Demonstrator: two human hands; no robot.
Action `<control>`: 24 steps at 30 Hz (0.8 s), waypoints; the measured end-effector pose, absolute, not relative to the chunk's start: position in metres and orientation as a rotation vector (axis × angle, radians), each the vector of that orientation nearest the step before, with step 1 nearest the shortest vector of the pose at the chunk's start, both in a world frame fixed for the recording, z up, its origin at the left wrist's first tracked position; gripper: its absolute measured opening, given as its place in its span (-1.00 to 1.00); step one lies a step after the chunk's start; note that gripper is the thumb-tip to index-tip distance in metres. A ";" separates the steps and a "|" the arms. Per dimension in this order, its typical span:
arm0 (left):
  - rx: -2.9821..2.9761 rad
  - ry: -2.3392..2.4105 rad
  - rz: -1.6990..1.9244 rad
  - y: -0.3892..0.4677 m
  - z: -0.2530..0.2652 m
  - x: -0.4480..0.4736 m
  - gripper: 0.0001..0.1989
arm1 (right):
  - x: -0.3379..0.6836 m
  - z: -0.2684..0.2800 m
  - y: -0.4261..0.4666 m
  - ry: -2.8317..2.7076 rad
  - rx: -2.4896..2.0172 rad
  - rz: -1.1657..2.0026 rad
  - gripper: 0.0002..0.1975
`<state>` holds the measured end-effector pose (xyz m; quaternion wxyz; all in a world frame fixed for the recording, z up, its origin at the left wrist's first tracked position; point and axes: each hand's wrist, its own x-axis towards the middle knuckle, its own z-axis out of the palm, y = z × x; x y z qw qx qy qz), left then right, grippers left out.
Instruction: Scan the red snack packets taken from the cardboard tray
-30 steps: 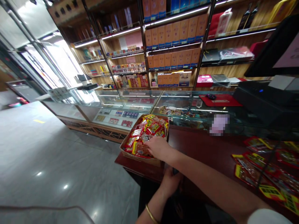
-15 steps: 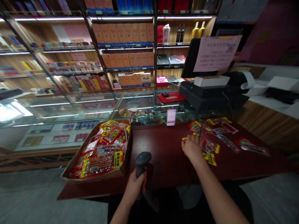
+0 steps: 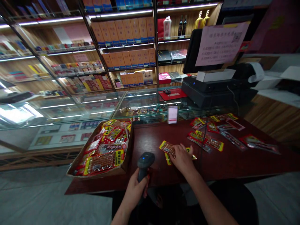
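My left hand (image 3: 136, 187) is closed around the handle of a dark barcode scanner (image 3: 145, 159), its head raised over the table's front edge and a blue light showing on top. To the right, my right hand (image 3: 182, 157) grips red-and-yellow snack packets (image 3: 167, 147) against the tabletop; their ends stick out on both sides of the fingers, and my hand hides the middle. Left of the scanner, a cardboard box (image 3: 128, 156) holds many similar packets. More loose packets (image 3: 209, 142) are spread over the table to the right of my hand.
The dark red table (image 3: 150, 137) meets a glass display counter (image 3: 98, 104). At its far edge stands a small screen-like card (image 3: 172, 114). Behind are a monitor (image 3: 192, 51) with a paper sign, a red mouse pad (image 3: 174, 94) and shelves of boxed goods (image 3: 123, 31).
My right hand has moved left and nearer, bringing snack packets away from the loose group. My left hand still holds the scanner, and the camera view has shifted slightly.
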<state>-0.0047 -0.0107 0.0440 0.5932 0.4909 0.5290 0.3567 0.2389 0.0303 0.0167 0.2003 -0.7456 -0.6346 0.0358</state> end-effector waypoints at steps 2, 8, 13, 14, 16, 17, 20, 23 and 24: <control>1.176 1.214 0.801 -0.020 0.053 -0.005 -0.66 | 0.244 0.023 0.034 -1.779 -2.022 0.155 -0.63; 1.247 1.199 0.728 -0.035 0.066 -0.006 -0.66 | 0.256 0.031 0.039 -1.829 -1.809 0.376 -0.40; 1.267 1.190 0.690 -0.037 0.070 -0.005 -0.74 | 0.255 0.028 0.041 -1.785 -1.653 0.513 -0.37; 1.267 1.186 0.687 -0.037 0.071 -0.005 -0.77 | 0.255 0.029 0.041 -1.770 -1.640 0.534 -0.37; 1.264 1.176 0.680 -0.037 0.073 -0.005 -0.81 | 0.253 0.030 0.042 -1.756 -1.613 0.545 -0.38; 1.261 1.171 0.680 -0.037 0.074 -0.005 -0.82 | 0.252 0.031 0.042 -1.755 -1.597 0.540 -0.38; 1.239 1.162 0.705 -0.037 0.075 -0.005 -0.82 | 0.251 0.034 0.040 -1.765 -1.554 0.528 -0.40; 1.179 1.163 0.755 -0.036 0.070 -0.006 -0.76 | 0.250 0.036 0.039 -1.733 -1.548 0.560 -0.43; 1.152 1.164 0.772 -0.035 0.065 -0.007 -0.72 | 0.249 0.037 0.041 -1.698 -1.552 0.573 -0.45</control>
